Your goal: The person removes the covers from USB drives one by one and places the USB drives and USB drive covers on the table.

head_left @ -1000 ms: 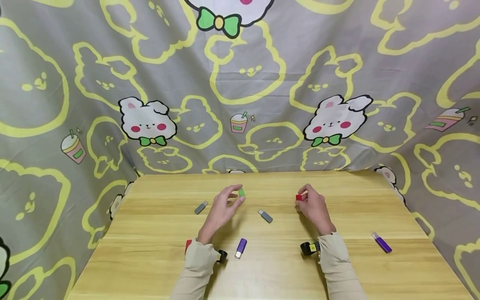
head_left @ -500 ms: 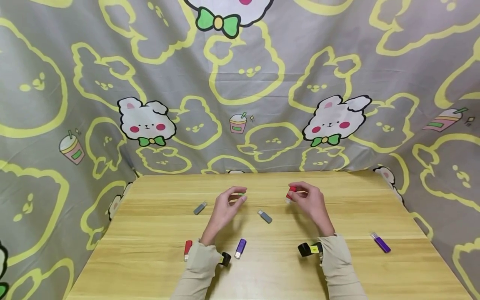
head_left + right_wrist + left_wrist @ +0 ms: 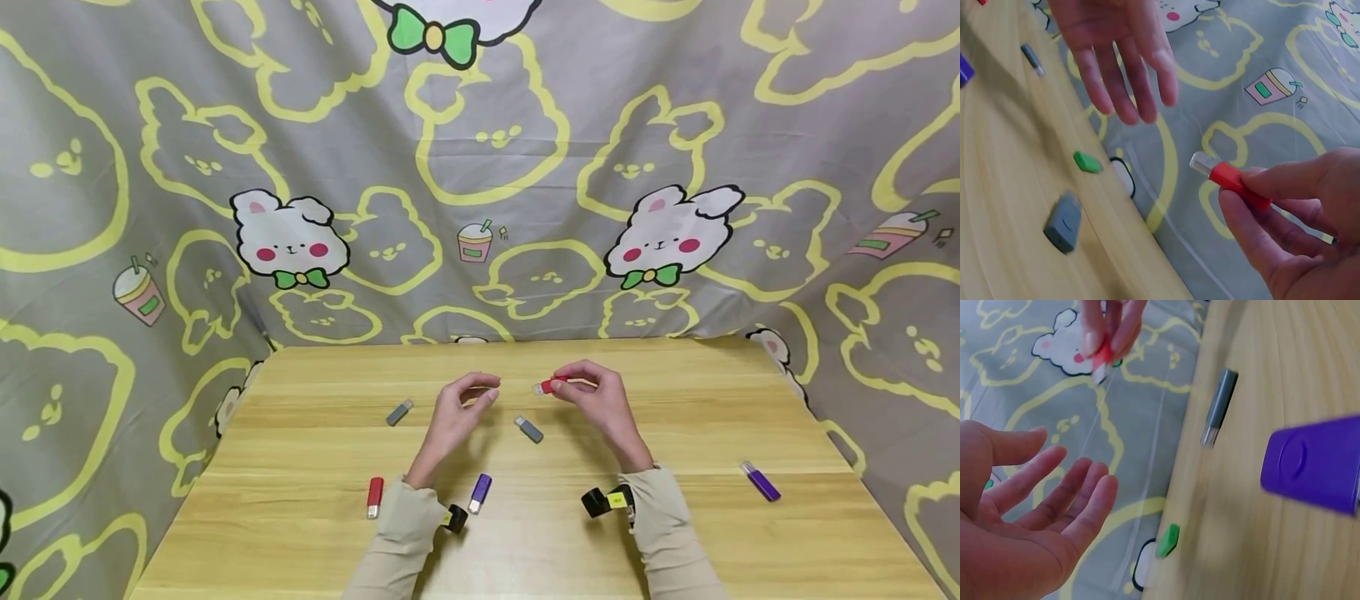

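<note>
My right hand [image 3: 606, 410] pinches a red USB stick [image 3: 550, 387] between thumb and fingers, its clear cap end pointing left; the right wrist view shows the stick [image 3: 1233, 180] held off the table. My left hand [image 3: 452, 423] hovers to its left, fingers relaxed and apart, holding nothing; in the left wrist view the palm of that hand [image 3: 1035, 519] is visible. A small green piece [image 3: 1168, 540] lies on the table near the left hand; in the head view the hand hides it. A grey USB stick [image 3: 528, 429] lies between and below the hands.
On the wooden table [image 3: 570, 550] lie another grey stick [image 3: 400, 412] at left, a red stick [image 3: 375, 497] beside the left sleeve, a purple stick [image 3: 480, 493] at front centre and another purple one [image 3: 761, 482] at right. A patterned curtain [image 3: 525, 308] stands behind.
My right hand has moved left with the red stick, which has turned so its cap end points left. My left hand has shifted slightly right, covering the green piece in the head view.
</note>
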Motion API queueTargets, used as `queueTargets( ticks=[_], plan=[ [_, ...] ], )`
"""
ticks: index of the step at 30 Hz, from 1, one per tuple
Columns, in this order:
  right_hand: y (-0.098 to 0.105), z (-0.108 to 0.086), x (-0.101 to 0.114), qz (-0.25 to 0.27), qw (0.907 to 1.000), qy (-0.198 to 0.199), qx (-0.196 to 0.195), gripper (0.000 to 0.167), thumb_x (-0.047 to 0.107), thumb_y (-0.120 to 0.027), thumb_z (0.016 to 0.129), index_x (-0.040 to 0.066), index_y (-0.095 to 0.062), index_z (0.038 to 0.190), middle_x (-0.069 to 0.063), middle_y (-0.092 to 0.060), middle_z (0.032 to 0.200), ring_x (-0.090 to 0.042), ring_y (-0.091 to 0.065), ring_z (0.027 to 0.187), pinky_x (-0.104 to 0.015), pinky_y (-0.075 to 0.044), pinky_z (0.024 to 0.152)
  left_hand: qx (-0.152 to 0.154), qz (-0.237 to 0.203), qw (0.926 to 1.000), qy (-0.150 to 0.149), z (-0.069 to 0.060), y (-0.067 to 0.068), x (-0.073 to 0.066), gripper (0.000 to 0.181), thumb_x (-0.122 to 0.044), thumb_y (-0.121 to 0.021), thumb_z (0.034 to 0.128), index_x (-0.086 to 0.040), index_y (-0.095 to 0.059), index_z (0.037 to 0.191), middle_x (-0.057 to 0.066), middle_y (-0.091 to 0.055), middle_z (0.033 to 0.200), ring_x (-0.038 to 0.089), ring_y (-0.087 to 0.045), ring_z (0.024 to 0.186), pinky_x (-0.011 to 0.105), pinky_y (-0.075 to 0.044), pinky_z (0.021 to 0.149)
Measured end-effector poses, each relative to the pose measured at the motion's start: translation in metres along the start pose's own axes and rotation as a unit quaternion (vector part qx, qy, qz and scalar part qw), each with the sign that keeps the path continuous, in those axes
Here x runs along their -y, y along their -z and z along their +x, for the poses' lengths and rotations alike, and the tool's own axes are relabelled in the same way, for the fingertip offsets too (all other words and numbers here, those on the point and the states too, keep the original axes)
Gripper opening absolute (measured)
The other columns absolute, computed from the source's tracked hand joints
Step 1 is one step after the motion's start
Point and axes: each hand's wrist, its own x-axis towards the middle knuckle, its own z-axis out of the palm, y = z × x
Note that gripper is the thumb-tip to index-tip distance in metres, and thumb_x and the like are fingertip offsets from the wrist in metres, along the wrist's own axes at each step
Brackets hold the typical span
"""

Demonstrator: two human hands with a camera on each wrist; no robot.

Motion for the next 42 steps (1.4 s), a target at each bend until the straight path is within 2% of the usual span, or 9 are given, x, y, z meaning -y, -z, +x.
queueTargets(
  ticks=[4, 13, 19, 22, 30, 36, 42],
  plan=[
    [-0.007, 0.0, 0.001, 0.014, 0.9998, -0.007, 0.008, 0.021, -0.002, -0.079, 0.088, -0.011, -0.07, 0.106, -0.025, -0.071, 0.104, -0.02, -0.076, 0.087, -0.031, -0.061, 0.081, -0.001, -0.014, 0.9999, -0.001, 0.0, -0.004, -0.003, 0.018, -0.003, -0.069, 0.0973, 0.003, -0.072, 0.114, 0.019, -0.07, 0.117, 0.036, -0.067, 0.109, 0.028, -0.058, 0.088],
    [-0.028, -0.005, -0.001, 0.062, 0.9969, 0.016, 0.045, 0.018, -0.006, -0.079, 0.086, -0.013, -0.071, 0.1, -0.023, -0.074, 0.103, -0.023, -0.076, 0.089, -0.037, -0.061, 0.084, 0.002, -0.074, 0.9971, 0.019, 0.001, -0.009, -0.003, 0.021, 0.004, -0.069, 0.0951, 0.009, -0.07, 0.115, 0.023, -0.068, 0.115, 0.032, -0.072, 0.1, 0.031, -0.06, 0.086],
    [-0.039, -0.006, -0.003, 0.073, 0.9957, 0.032, 0.048, 0.014, -0.006, -0.079, 0.086, -0.012, -0.072, 0.096, -0.024, -0.074, 0.101, -0.025, -0.076, 0.089, -0.039, -0.061, 0.084, -0.004, -0.09, 0.9958, 0.017, 0.001, -0.01, -0.004, 0.018, 0.006, -0.07, 0.0935, 0.011, -0.07, 0.111, 0.023, -0.068, 0.109, 0.025, -0.072, 0.094, 0.032, -0.061, 0.085],
    [-0.042, -0.007, -0.003, 0.058, 0.9967, 0.038, 0.043, 0.013, -0.004, -0.08, 0.086, -0.01, -0.073, 0.095, -0.022, -0.074, 0.1, -0.026, -0.076, 0.088, -0.037, -0.061, 0.084, -0.012, -0.094, 0.9953, 0.021, 0.0, -0.01, -0.005, 0.016, 0.008, -0.072, 0.0915, 0.009, -0.072, 0.107, 0.021, -0.068, 0.106, 0.024, -0.072, 0.094, 0.032, -0.061, 0.084],
    [-0.048, -0.01, -0.002, -0.036, 0.9977, 0.052, 0.027, 0.012, 0.005, -0.083, 0.086, -0.002, -0.076, 0.093, -0.017, -0.075, 0.094, -0.026, -0.075, 0.086, -0.026, -0.061, 0.077, -0.029, -0.094, 0.9951, 0.008, 0.0, -0.01, -0.006, 0.013, 0.009, -0.073, 0.0901, 0.01, -0.072, 0.103, 0.021, -0.071, 0.101, 0.025, -0.072, 0.088, 0.03, -0.061, 0.079],
    [-0.05, -0.01, -0.003, -0.069, 0.995, 0.063, 0.034, 0.013, 0.006, -0.083, 0.087, -0.001, -0.077, 0.095, -0.016, -0.075, 0.093, -0.028, -0.075, 0.085, -0.024, -0.06, 0.075, -0.035, -0.07, 0.9968, -0.013, 0.0, -0.011, -0.006, 0.011, 0.005, -0.074, 0.0903, 0.008, -0.074, 0.101, 0.021, -0.072, 0.098, 0.024, -0.071, 0.083, 0.026, -0.06, 0.075],
    [-0.048, -0.009, -0.002, -0.078, 0.9941, 0.064, 0.041, 0.01, 0.006, -0.082, 0.087, 0.001, -0.078, 0.094, -0.012, -0.076, 0.091, -0.021, -0.075, 0.084, -0.025, -0.06, 0.075, -0.04, -0.067, 0.9969, -0.009, 0.0, -0.011, -0.005, 0.014, 0.003, -0.075, 0.0904, 0.009, -0.074, 0.103, 0.02, -0.072, 0.098, 0.02, -0.071, 0.083, 0.026, -0.06, 0.076]
  ],
)
